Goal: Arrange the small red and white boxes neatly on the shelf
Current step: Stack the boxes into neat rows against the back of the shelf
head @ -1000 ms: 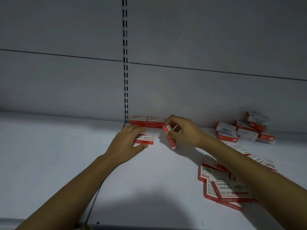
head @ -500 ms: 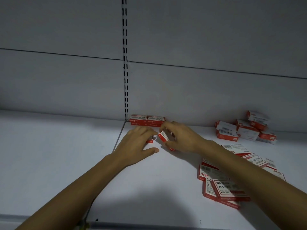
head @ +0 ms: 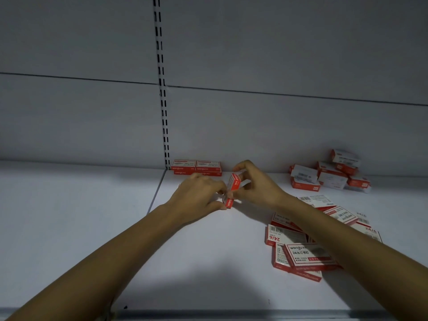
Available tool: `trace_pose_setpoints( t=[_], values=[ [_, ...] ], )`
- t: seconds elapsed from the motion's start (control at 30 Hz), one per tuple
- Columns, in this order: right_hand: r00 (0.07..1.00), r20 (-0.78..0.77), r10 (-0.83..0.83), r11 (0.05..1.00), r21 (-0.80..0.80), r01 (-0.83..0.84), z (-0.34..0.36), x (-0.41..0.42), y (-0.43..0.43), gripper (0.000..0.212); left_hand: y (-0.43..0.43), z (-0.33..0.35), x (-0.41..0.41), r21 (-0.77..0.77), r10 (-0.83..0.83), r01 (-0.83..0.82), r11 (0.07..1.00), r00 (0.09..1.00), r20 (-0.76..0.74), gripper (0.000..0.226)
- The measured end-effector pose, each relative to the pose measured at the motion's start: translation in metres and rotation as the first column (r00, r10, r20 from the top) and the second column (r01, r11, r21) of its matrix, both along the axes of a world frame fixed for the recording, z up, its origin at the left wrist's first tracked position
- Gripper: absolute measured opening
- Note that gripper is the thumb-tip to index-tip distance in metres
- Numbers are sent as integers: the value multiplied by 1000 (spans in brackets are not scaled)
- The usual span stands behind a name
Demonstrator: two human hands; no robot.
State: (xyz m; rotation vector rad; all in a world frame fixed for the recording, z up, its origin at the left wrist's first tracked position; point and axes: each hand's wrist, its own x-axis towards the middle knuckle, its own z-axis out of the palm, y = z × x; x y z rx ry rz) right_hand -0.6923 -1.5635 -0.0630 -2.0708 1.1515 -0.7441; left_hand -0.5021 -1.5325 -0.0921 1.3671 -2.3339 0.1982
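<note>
Our right hand (head: 257,189) pinches a tilted red and white box (head: 234,181) above the shelf (head: 196,251); our left hand (head: 199,198) grips a second box (head: 229,202) just below. Both are closed; contents hidden.

Single view: head cam, wide-angle. Sits above + behind hands, faces fwd & somewhat down onto white shelf (head: 81,228). Back panel (head: 278,54) fills upper half of frame; slotted upright (head: 162,89) left of centre. Forearms enter from bottom corners. Left hand (head: 196,198) & right hand (head: 257,186) meet mid-frame, close to cam. Shelf front edge (head: 231,315) runs along bottom.
</note>
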Motion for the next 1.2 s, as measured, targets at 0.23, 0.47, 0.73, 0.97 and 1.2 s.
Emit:
trace_pose_setpoints(
  t=[0.23, 0.47, 0.73, 0.97, 1.2],
  values=[
    [938, -346, -28, 997, -82, 0, 10, -14, -6, 46, 1, 0, 5, 52, -57, 55, 997, 998, 37, 39],
    [847, -529, -62, 993, -116, 1, -2, -14, -13, 43, 3, -11, 37, 49, 148, -146, 988, 988, -49, 43],
    [830, -547, -108, 976, -217, -16, -8, 22, -26, 37, 6, -20, 60, 115, 233, -217, 969, 961, -152, 75],
    [798, -577, -174, 952, -305, -13, -9, 51, -41, 28, -1, -16, 81, 67, 235, -226, 972, 956, -174, 83],
    [779, -575, -252, 923, -384, 15, -16, 67, -48, 26, -24, -17, 86, 52, 187, -181, 982, 970, -157, 58]
  ],
)
